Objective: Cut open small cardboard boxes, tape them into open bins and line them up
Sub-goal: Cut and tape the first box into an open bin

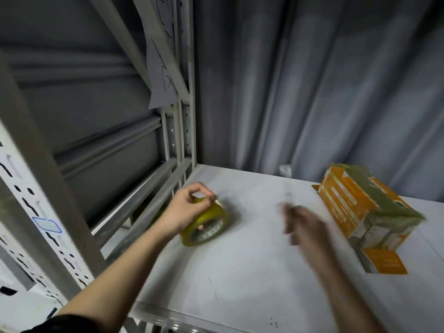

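Head view: left hand (186, 207) around tape roll (206, 227).

My two forearms are bare from wrist to elbow, with no watch, ring or glove on my left hand (186, 207). A dark, black-looking sleeve edge shows at my left upper arm. My right hand (301, 224) is too blurred for any detail.

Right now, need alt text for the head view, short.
A person's left hand grips a yellowish roll of packing tape on a white metal shelf. The blurred right hand hovers between it and a taped orange cardboard box.
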